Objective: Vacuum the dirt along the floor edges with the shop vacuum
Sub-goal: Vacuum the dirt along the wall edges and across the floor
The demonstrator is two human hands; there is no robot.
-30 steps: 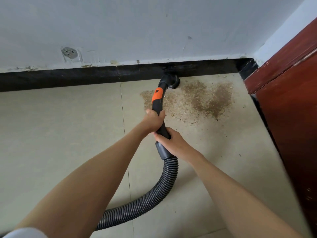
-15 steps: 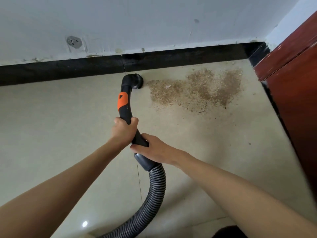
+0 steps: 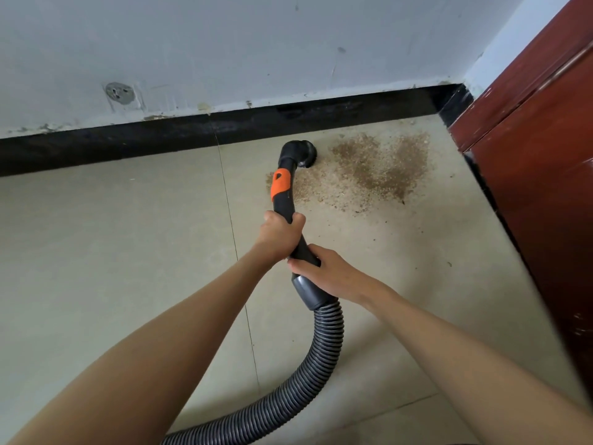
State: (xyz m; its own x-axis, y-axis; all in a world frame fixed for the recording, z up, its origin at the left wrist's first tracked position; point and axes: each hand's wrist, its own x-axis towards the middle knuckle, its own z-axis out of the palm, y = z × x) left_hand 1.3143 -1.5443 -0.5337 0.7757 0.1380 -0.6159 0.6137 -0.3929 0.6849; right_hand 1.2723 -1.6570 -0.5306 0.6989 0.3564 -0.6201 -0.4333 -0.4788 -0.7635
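Both my hands grip the black vacuum wand [image 3: 284,200], which has an orange band. My left hand [image 3: 278,234] holds it higher up, my right hand [image 3: 324,268] just above the grey cuff where the ribbed hose [image 3: 317,358] joins. The round nozzle [image 3: 303,154] rests on the beige tile floor at the left edge of a brown patch of dirt [image 3: 375,170], a little in front of the black baseboard [image 3: 192,131]. The hose curves down and off the bottom of the view.
A white wall [image 3: 256,49] with a round patched hole [image 3: 119,93] runs along the back. A dark red wooden cabinet [image 3: 542,162] stands on the right and closes the corner. Beige floor tiles [image 3: 112,252] stretch to the left.
The nozzle swung left away from the dirt, then came back right to the patch's left edge. Both hands kept their grip on the wand.
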